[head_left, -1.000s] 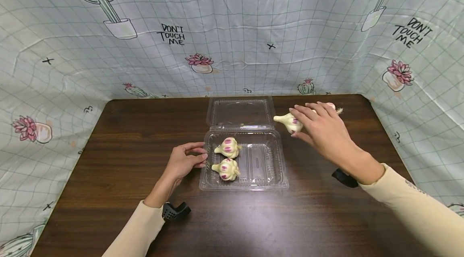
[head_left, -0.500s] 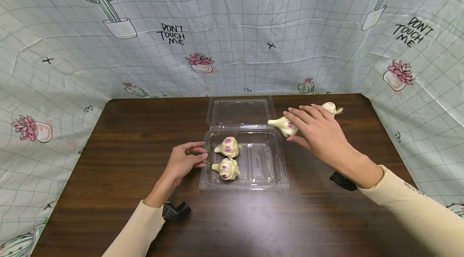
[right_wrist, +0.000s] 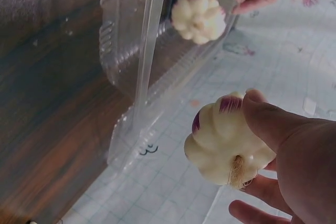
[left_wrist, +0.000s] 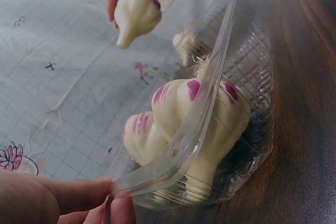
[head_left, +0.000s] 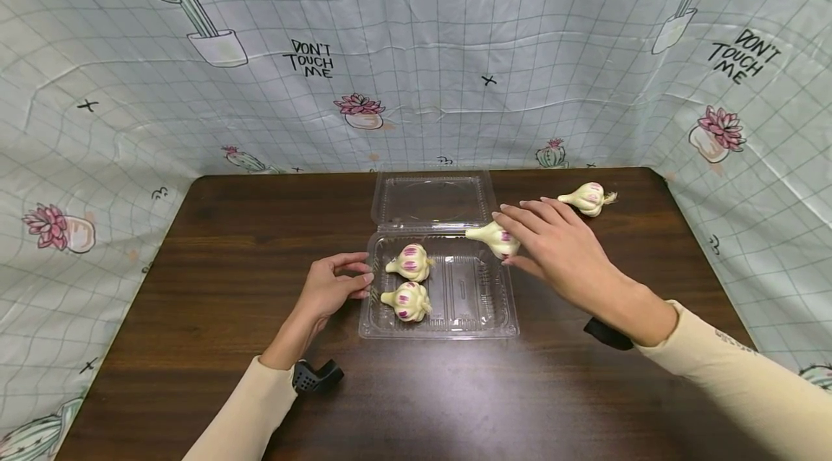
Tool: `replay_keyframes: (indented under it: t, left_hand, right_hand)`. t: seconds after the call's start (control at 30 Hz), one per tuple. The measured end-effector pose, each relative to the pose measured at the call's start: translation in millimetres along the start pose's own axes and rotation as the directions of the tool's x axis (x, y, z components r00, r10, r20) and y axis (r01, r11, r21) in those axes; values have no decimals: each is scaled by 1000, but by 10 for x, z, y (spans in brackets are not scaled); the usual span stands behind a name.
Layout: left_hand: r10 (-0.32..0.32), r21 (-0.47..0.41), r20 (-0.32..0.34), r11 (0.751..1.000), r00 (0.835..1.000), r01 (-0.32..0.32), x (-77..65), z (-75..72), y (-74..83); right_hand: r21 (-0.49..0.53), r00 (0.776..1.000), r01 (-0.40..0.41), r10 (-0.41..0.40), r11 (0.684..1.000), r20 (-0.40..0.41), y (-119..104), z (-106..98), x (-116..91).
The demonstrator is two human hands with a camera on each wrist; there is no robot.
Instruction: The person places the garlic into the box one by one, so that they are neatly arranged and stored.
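Observation:
My left hand [head_left: 331, 287] pinches the left rim of a clear plastic clamshell container [head_left: 464, 324], thumb above and fingers below in the left wrist view. Two garlic bulbs, a far one [head_left: 411, 263] and a near one [head_left: 408, 301], lie side by side in its left half, stems to the left. Over the container's far right corner, my right hand [head_left: 552, 248] holds another garlic bulb [head_left: 497, 238] between thumb and fingers, its stem pointing left. The right wrist view shows the root end of this held bulb [right_wrist: 226, 142].
One more garlic bulb [head_left: 587, 199] lies on the dark wooden table [head_left: 260, 230] at the back right. The container's lid [head_left: 434, 201] is folded back flat behind it. A patterned cloth [head_left: 429, 49] hangs behind and at both sides.
My right hand has carried its garlic bulb left and toward me, from beside the lid to the container's far right corner. The bulb at the back right is now uncovered. My left hand stays put.

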State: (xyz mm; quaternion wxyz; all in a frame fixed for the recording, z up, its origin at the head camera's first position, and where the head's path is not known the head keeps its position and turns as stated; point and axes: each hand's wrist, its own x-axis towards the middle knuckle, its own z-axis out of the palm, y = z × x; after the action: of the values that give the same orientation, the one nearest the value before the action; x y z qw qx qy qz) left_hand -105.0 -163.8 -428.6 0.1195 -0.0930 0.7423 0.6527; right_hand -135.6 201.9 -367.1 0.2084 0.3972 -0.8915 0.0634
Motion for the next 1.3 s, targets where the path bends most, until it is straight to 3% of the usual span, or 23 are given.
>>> replay_keyframes:
  t: [0.57, 1.03, 1.3]
  left_hand:
    - [-1, -2, 2, 1000, 1000, 1, 4, -3, -9]
    - [4, -17, -4, 1000, 1000, -4, 3, -2, -11]
    - [-6, -11, -10, 1000, 1000, 6, 31, 2, -20]
  right_hand:
    - [78, 997, 30, -35, 997, 72, -133, 148, -17]
    - [43, 986, 66, -72, 997, 151, -229, 276, 12]
    - [46, 986, 93, -98, 995, 137, -247, 379, 64]
